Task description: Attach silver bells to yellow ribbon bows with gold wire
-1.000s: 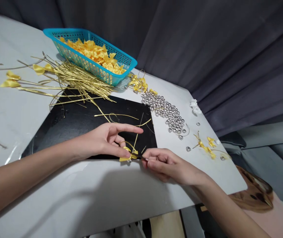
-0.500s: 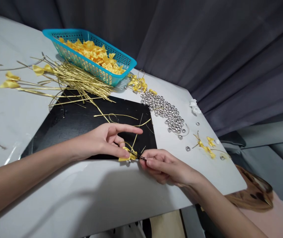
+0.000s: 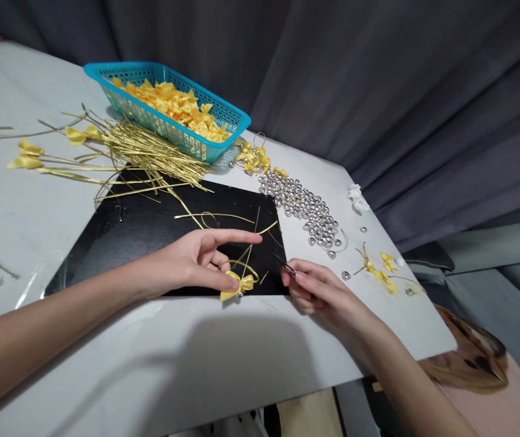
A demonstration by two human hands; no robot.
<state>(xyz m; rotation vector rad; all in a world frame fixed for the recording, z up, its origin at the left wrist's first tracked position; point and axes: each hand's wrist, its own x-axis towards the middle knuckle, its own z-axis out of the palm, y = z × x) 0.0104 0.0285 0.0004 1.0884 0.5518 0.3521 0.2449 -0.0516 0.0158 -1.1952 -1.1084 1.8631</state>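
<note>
At the front edge of the black board (image 3: 160, 243), my left hand (image 3: 205, 261) pinches a yellow ribbon bow (image 3: 230, 290) between thumb and curled fingers, its index finger stretched out to the right. A gold wire loop (image 3: 257, 270) and a small silver bead (image 3: 240, 295) are at the bow. To the right, my right hand (image 3: 317, 285) is closed round a thin dark pointed tool (image 3: 289, 268), its tip pointing up and left, apart from the bow. What kind of tool it is cannot be made out.
Behind the board stands a blue basket (image 3: 242, 120) of yellow bows, with a bundle of gold wires (image 3: 150, 152) before it. Silver beads (image 3: 305, 209) lie in a heap at the right. Finished-looking yellow bows (image 3: 378, 274) lie near the right table edge.
My right hand has moved right and slightly up with the tool, away from the bow. My left hand keeps its hold with little movement. The view has shifted slightly.
</note>
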